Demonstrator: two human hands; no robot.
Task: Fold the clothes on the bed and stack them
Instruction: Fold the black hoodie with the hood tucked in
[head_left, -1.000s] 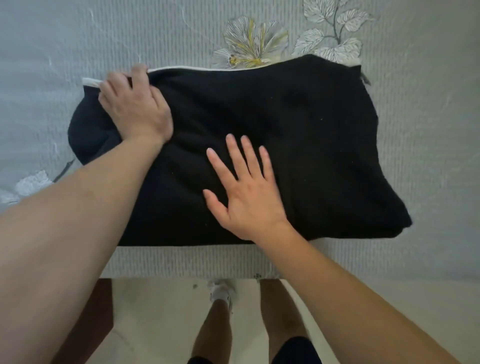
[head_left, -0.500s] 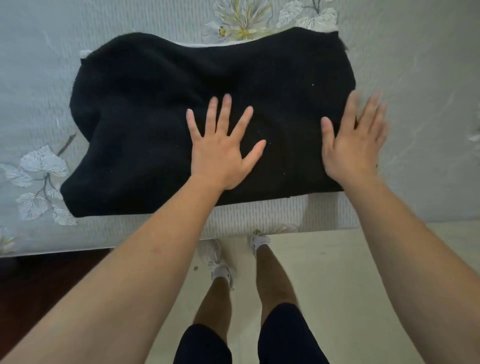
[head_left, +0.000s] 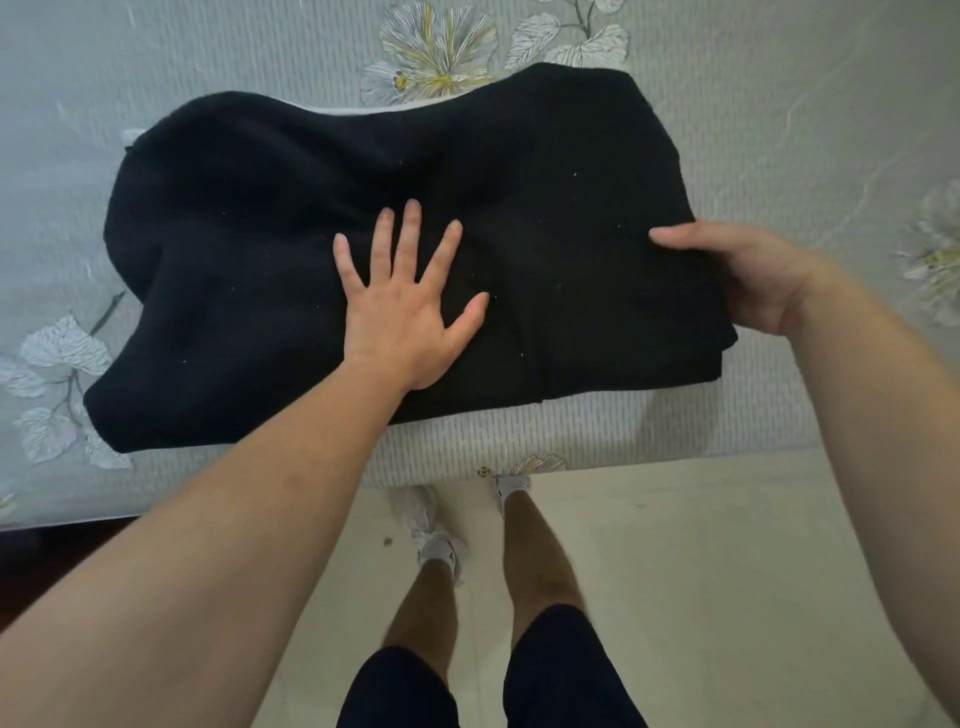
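Left hand (head_left: 405, 322) flat, fingers spread, pressing black garment (head_left: 545, 182) on bed (head_left: 779, 130). Right hand (head_left: 753, 280) pinching garment's right edge, thumb on top.

A black garment (head_left: 545, 208), folded into a thick, rumpled rectangle, lies flat near the bed's (head_left: 182, 57) front edge, long side running nine to three o'clock.

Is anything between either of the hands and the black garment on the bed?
Nothing visible. The left hand lies flat, fingers spread, on the black knitted garment; the right hand already grips its right edge.
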